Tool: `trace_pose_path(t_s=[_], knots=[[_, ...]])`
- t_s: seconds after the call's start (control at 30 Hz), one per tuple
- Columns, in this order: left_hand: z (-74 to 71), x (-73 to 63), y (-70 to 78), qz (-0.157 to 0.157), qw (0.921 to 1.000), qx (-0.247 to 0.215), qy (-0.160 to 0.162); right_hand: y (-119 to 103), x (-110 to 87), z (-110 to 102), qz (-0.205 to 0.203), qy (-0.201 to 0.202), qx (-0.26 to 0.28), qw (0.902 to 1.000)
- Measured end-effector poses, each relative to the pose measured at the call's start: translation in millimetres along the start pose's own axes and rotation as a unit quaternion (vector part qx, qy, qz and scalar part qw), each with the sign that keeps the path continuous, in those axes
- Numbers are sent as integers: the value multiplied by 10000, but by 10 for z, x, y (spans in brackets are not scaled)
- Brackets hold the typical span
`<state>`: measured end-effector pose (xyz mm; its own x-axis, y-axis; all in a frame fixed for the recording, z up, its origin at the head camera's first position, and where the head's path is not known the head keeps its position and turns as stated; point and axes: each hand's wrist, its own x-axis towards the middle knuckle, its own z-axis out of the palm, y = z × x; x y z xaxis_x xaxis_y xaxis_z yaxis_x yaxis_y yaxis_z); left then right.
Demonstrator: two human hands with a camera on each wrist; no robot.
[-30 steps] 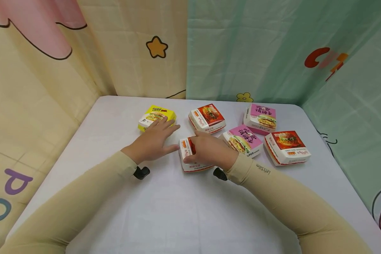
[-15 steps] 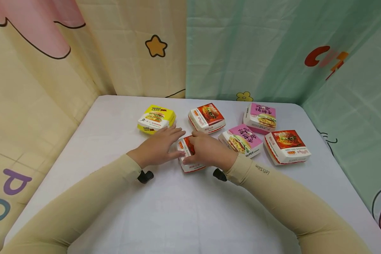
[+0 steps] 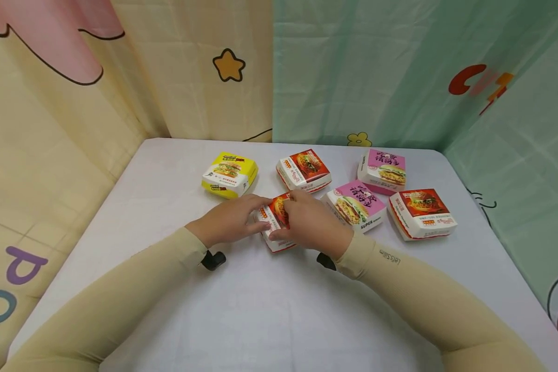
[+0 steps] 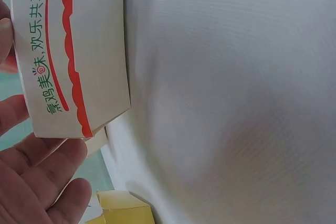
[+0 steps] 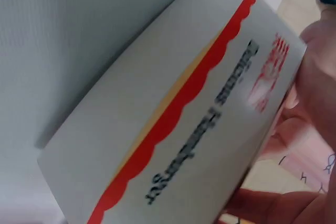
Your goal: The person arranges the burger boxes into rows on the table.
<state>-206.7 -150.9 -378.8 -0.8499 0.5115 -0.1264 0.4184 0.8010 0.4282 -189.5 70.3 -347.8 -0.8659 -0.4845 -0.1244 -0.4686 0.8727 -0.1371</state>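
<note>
Both hands partly closed on near red-and-white burger box (image 3: 279,212): right hand (image 3: 313,223) gripped it, left hand (image 3: 230,219) held its left side. Box sat on white surface (image 3: 260,310), left of pink-topped burger box (image 3: 356,203).

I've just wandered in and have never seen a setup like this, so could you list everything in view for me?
Yellow box: one, yellow and white, rear left of table
Red-topped boxes: three, red and white; one between the hands, one behind it, one far right
Pink-topped boxes: two, pink and white, right of centre
Table: one, white, beneath the boxes
Curtain backdrop: cream left, green right, with colourful prints
Wrist devices: two, black, one at each wrist
Sleeves: two, beige, on both arms
Left hand: one, touching the middle red-topped box
Right hand: one, gripping that same box
</note>
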Motion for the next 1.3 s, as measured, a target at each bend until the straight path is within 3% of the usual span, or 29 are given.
trace_pose_path(t_s=[0.1,0.23,0.8,1.3], knots=[[4,6,9,-49,10000,-34,21,14,-94,22,87,207,-234,9995],[15,8,18,-69,9999,-130,49,29,-158,53,225,218,-133,9994],[32,-20,55,-328,9992,-200,65,57,-125,90,225,-13,156,9996],[0,-232,15,-569,9978,-105,318,30,-78,114,-227,-333,629,9972]])
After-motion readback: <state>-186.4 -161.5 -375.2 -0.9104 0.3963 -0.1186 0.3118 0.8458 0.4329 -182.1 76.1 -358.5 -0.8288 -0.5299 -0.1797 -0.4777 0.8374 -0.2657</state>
